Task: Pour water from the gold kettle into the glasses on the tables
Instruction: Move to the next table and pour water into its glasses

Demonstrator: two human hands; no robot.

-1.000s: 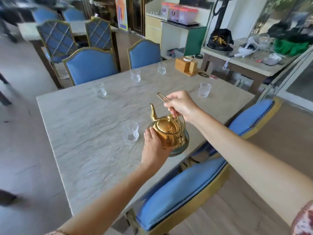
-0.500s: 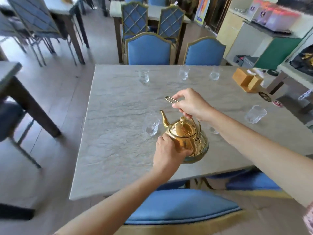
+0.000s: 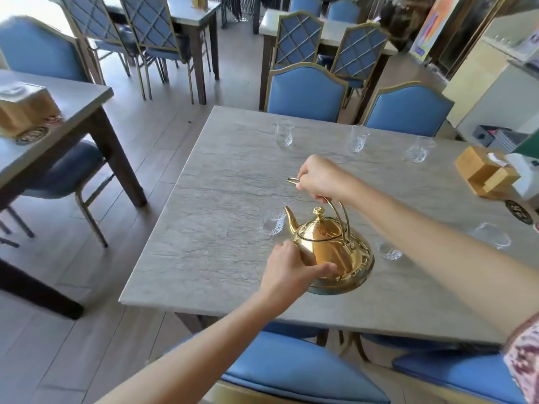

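Pouring looks about to begin: the gold kettle (image 3: 326, 249) sits low over the surface (image 3: 221, 199), near its front edge. The right hand (image 3: 323, 179) is clenched on the raised handle; the left hand (image 3: 291, 272) cups the body at 7 o'clock. Its spout-to-back axis runs 10 to 4 o'clock, the spout aimed at 10 o'clock beside the nearest glass (image 3: 272, 223). Next comes a slow forward tip, spout over the rim.

Dining room furniture around the set table

A light wooden box (image 3: 486, 174) sits at the tabletop's right edge; blue padded gold-framed chairs (image 3: 306, 93) line its far edge; another wooden box (image 3: 24, 109) tops the left table.
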